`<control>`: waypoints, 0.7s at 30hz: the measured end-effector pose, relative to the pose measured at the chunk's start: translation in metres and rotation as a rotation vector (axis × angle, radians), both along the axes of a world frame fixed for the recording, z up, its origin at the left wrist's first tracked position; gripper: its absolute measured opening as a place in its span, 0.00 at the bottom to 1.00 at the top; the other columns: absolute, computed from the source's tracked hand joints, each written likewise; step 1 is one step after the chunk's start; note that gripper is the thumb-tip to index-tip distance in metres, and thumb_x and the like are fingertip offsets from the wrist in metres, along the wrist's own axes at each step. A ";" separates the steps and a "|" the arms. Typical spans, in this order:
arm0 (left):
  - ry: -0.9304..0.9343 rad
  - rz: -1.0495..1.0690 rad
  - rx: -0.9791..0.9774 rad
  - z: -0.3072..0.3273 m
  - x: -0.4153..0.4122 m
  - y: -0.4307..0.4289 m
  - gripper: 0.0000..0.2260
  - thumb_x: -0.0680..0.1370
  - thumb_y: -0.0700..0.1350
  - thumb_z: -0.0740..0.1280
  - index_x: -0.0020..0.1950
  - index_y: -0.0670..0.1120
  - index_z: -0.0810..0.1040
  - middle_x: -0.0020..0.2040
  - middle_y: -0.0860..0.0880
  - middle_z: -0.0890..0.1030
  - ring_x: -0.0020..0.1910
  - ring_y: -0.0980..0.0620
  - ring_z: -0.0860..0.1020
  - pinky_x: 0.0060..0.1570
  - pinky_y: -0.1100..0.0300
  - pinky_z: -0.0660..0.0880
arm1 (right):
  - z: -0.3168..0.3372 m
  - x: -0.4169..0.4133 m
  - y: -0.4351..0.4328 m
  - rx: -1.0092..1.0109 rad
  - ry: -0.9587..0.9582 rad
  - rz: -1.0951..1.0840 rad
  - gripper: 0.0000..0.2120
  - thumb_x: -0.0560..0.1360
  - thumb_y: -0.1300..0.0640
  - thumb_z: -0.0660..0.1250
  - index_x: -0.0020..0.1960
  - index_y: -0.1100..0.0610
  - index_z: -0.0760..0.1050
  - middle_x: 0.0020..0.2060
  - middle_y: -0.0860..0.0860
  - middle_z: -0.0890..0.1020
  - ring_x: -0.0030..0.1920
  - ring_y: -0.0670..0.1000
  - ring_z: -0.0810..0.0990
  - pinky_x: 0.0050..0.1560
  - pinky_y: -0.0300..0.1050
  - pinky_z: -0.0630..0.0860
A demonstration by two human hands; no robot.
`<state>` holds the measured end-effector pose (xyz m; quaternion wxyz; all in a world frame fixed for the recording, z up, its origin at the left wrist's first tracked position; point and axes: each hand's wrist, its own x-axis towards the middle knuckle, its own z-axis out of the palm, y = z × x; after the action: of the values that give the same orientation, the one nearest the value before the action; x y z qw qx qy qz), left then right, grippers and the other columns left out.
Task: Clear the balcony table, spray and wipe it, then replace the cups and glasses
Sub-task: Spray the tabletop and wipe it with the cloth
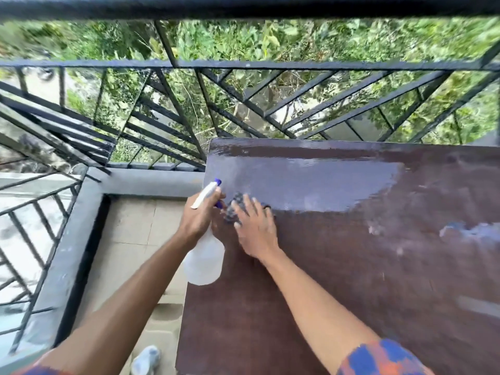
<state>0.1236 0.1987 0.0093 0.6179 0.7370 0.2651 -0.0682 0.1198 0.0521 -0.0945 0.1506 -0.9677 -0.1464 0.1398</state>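
worktop [351, 266] is showing a smooth dark-brown face, laminate or coated board, can't tell which. wet film is glossing the upper-centre band; the lower half is reading matt, with dull smears at right. spray bottle [204, 262] at centre-left is looking like smooth translucent white plastic, with a blue plastic nozzle. cloth [234, 207] beside it is showing a grey nubby texture, blurred. railing [243, 63] across the top is reading as black painted metal. floor tiles [130, 226] at left are looking matt beige.

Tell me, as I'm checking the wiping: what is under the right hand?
A dark grey cloth shows beyond the right hand, flat on the brown table. The hand covers the rest of the cloth, so its full extent cannot be seen.
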 end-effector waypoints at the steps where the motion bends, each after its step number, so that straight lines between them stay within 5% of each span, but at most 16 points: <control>1: 0.000 0.006 0.000 0.001 -0.003 -0.001 0.15 0.83 0.49 0.66 0.53 0.37 0.84 0.44 0.40 0.83 0.39 0.50 0.77 0.36 0.66 0.73 | -0.002 -0.017 0.003 0.009 -0.008 0.077 0.29 0.80 0.48 0.62 0.79 0.46 0.60 0.80 0.52 0.59 0.78 0.56 0.61 0.74 0.62 0.63; 5: 0.013 -0.012 -0.011 0.004 -0.010 -0.004 0.15 0.83 0.49 0.66 0.53 0.37 0.84 0.45 0.37 0.83 0.41 0.49 0.78 0.41 0.61 0.74 | -0.009 -0.048 -0.064 0.011 -0.068 0.051 0.27 0.79 0.46 0.63 0.78 0.44 0.63 0.78 0.51 0.64 0.76 0.55 0.66 0.70 0.59 0.69; 7: 0.021 -0.037 -0.009 0.006 -0.015 -0.005 0.17 0.83 0.50 0.65 0.54 0.36 0.83 0.46 0.37 0.84 0.40 0.50 0.78 0.42 0.58 0.74 | -0.009 -0.042 -0.121 -0.040 -0.089 -0.159 0.27 0.80 0.46 0.62 0.78 0.46 0.63 0.78 0.53 0.65 0.76 0.57 0.65 0.70 0.60 0.69; 10: -0.007 -0.054 0.002 0.008 -0.022 -0.007 0.17 0.84 0.50 0.65 0.53 0.36 0.83 0.42 0.40 0.83 0.30 0.59 0.77 0.31 0.66 0.73 | -0.002 -0.007 -0.187 -0.080 -0.022 -0.601 0.28 0.82 0.47 0.60 0.80 0.49 0.60 0.80 0.56 0.60 0.78 0.59 0.60 0.73 0.61 0.63; 14: -0.005 -0.058 -0.022 0.005 -0.033 -0.005 0.15 0.83 0.51 0.66 0.51 0.39 0.84 0.41 0.42 0.83 0.29 0.57 0.78 0.30 0.66 0.73 | 0.016 0.032 -0.164 -0.028 0.118 -0.958 0.30 0.82 0.50 0.59 0.82 0.49 0.53 0.82 0.56 0.51 0.81 0.58 0.50 0.77 0.62 0.53; 18: -0.001 -0.040 -0.062 0.005 -0.043 -0.010 0.10 0.83 0.50 0.67 0.47 0.49 0.84 0.41 0.45 0.84 0.30 0.57 0.78 0.29 0.66 0.73 | 0.023 0.009 -0.070 -0.036 0.118 -0.535 0.32 0.82 0.48 0.59 0.82 0.48 0.49 0.82 0.54 0.47 0.81 0.57 0.48 0.77 0.60 0.53; 21: -0.003 -0.056 -0.035 0.003 -0.048 -0.014 0.12 0.83 0.47 0.66 0.52 0.40 0.84 0.41 0.44 0.83 0.31 0.62 0.77 0.31 0.72 0.71 | 0.014 -0.057 -0.022 -0.031 0.093 -0.074 0.33 0.80 0.47 0.61 0.81 0.46 0.51 0.82 0.52 0.51 0.81 0.57 0.52 0.77 0.61 0.55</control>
<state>0.0751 0.1845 0.0122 0.6292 0.7332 0.2420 -0.0890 0.0627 0.0305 -0.0803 0.1473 -0.9671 -0.1014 0.1811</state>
